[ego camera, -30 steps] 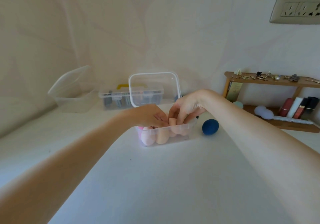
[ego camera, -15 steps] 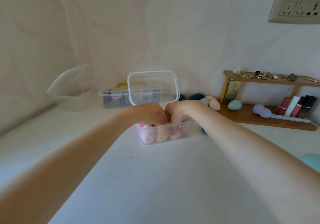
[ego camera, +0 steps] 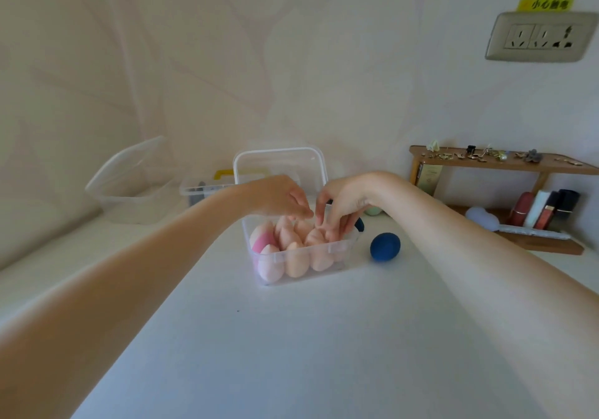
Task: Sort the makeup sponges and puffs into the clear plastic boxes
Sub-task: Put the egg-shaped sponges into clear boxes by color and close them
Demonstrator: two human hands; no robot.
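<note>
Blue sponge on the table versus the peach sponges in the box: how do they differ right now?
The blue sponge is dark navy; the peach sponges are pale. The blue sponge lies alone on the table, right of the box; the peach sponges stand packed inside it, tips up. Nothing touches the blue sponge; the right hand has its fingers down among the peach sponges. Both are egg-shaped.

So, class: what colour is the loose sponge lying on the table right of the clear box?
Dark blue sponge, clearest in the head view.
</note>
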